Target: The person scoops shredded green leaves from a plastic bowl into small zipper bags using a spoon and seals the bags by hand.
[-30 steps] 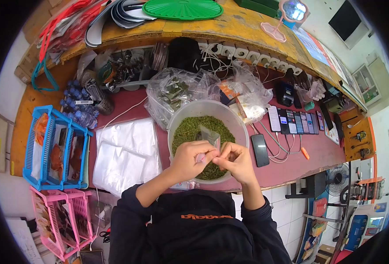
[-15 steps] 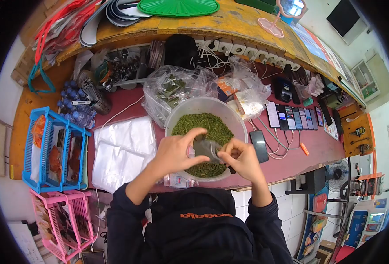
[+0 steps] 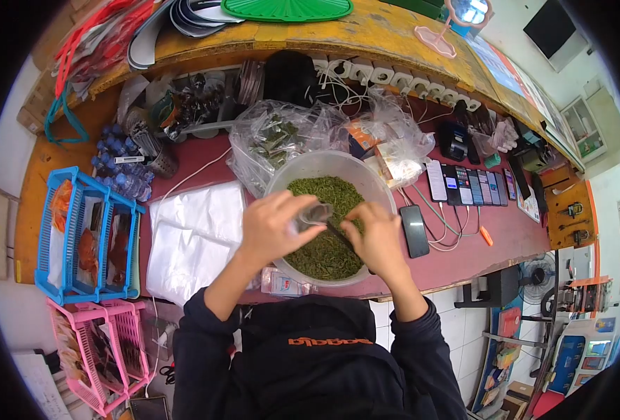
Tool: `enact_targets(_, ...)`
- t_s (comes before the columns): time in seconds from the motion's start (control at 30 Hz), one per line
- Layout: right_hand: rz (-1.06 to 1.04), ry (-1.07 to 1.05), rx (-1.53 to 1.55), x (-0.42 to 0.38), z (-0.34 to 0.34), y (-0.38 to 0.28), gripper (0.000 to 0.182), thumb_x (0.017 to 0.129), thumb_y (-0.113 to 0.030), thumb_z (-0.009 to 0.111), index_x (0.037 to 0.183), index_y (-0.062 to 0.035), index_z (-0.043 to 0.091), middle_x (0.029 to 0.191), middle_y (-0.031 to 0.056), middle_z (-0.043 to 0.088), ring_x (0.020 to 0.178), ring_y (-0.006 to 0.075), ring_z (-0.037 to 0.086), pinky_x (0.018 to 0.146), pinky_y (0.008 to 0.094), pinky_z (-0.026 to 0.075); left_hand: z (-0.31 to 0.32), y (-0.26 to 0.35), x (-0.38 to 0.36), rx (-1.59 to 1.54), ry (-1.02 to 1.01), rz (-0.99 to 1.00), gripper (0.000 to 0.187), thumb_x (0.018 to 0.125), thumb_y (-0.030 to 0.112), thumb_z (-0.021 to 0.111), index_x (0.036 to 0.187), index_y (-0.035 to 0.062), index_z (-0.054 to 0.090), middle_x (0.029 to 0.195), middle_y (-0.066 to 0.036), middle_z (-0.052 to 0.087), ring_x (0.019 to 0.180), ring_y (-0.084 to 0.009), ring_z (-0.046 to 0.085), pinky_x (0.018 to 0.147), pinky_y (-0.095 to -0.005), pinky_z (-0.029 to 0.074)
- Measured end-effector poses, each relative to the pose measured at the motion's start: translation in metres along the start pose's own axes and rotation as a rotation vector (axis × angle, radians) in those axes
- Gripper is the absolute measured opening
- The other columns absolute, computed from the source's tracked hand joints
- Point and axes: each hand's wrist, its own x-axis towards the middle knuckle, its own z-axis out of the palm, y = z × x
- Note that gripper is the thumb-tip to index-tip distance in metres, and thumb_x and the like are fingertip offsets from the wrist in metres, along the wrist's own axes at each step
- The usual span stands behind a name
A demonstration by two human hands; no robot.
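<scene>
My left hand (image 3: pixel 276 222) grips a small clear plastic bag (image 3: pixel 313 216) above the tub, its mouth turned toward my other hand. Fingers bent, my right hand (image 3: pixel 379 241) holds a dark slim utensil (image 3: pixel 341 235) whose far end reaches the bag; its kind is hard to make out. Below both hands stands a round translucent tub (image 3: pixel 387 189) holding chopped green leaves (image 3: pixel 324 255). A small printed packet (image 3: pixel 282 283) lies by the tub's near edge.
Flat white plastic bags (image 3: pixel 194 241) lie left of the tub, beside a blue basket (image 3: pixel 89 238). Behind it sits a clear bag of leaves (image 3: pixel 275 140). Rightward are a dark phone (image 3: pixel 414 231), a row of phones (image 3: pixel 464 185) with cables, and an orange marker (image 3: pixel 486 236).
My right hand has left the bag's edge and now holds the dark utensil toward the bag. My left hand has risen slightly and tilted the bag.
</scene>
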Motion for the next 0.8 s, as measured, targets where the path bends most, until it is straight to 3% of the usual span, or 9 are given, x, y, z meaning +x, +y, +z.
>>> enact_targets(0.07,-0.052,-0.385,-0.096,-0.013,0.030,0.020,0.010,0.081,-0.017,0.069,0.085,-0.0079,0.070,0.087,0.0137,0.066,0.076,0.0313,0.067,0.070,0.0374,0.053,-0.012,-0.010,-0.001,0.002,0.022,-0.013,0.047,0.057,0.026,0.088,0.096,0.0092,0.071,0.077,-0.006,0.060,0.066,-0.0186,0.061,0.054,-0.0293,0.047)
enact_targets(0.2,-0.039,-0.515,-0.264,-0.001,0.040,0.033,0.008,0.081,-0.012,0.063,0.079,-0.0070,0.069,0.075,0.0147,0.066,0.071,0.0310,0.068,0.062,0.0377,0.055,-0.032,-0.018,-0.007,-0.012,0.034,-0.102,0.052,0.054,0.021,0.091,0.099,0.0048,0.070,0.096,-0.010,0.062,0.075,-0.0200,0.063,0.063,-0.0293,0.050)
enact_targets(0.27,-0.173,-0.511,-0.411,0.015,0.034,0.040,0.010,0.078,-0.009,0.060,0.073,-0.0050,0.068,0.069,0.0154,0.065,0.064,0.0309,0.068,0.055,0.0380,0.055,-0.033,-0.021,-0.005,-0.093,0.115,-0.059,0.052,0.055,0.020,0.090,0.099,0.0029,0.069,0.100,-0.011,0.064,0.085,-0.0229,0.065,0.073,-0.0306,0.052)
enact_targets(0.3,-0.180,-0.465,-0.350,0.017,0.032,0.037,0.009,0.074,-0.007,0.061,0.068,-0.0036,0.067,0.070,0.0142,0.066,0.068,0.0306,0.068,0.058,0.0387,0.055,-0.033,-0.022,-0.005,-0.093,0.116,-0.057,0.052,0.055,0.020,0.090,0.099,0.0029,0.069,0.100,-0.011,0.064,0.085,-0.0229,0.065,0.073,-0.0306,0.052)
enact_targets(0.43,-0.347,-0.552,-0.333,0.013,-0.005,0.016,0.010,0.075,-0.011,0.062,0.068,-0.0059,0.068,0.070,0.0119,0.065,0.070,0.0296,0.068,0.061,0.0394,0.054,-0.034,-0.026,-0.009,-0.124,0.087,-0.065,0.056,0.056,0.020,0.090,0.103,0.0007,0.067,0.105,-0.015,0.067,0.093,-0.0261,0.067,0.081,-0.0330,0.053)
enact_targets(0.63,-0.171,-0.639,0.039,0.014,-0.027,0.023,0.009,0.076,-0.021,0.071,0.079,-0.0126,0.075,0.075,0.0079,0.069,0.070,0.0290,0.067,0.063,0.0386,0.052,-0.026,-0.023,-0.008,-0.164,0.042,-0.088,0.059,0.058,0.022,0.090,0.107,0.0002,0.066,0.104,-0.016,0.067,0.093,-0.0270,0.067,0.081,-0.0335,0.053)
enact_targets(0.8,0.163,-0.552,0.167,0.015,-0.040,0.039,0.014,0.076,-0.024,0.075,0.081,-0.0110,0.076,0.077,0.0095,0.071,0.069,0.0277,0.068,0.064,0.0364,0.052,-0.021,-0.024,-0.008,-0.182,0.049,-0.104,0.060,0.058,0.022,0.089,0.109,0.0003,0.066,0.104,-0.015,0.067,0.093,-0.0269,0.067,0.080,-0.0337,0.053)
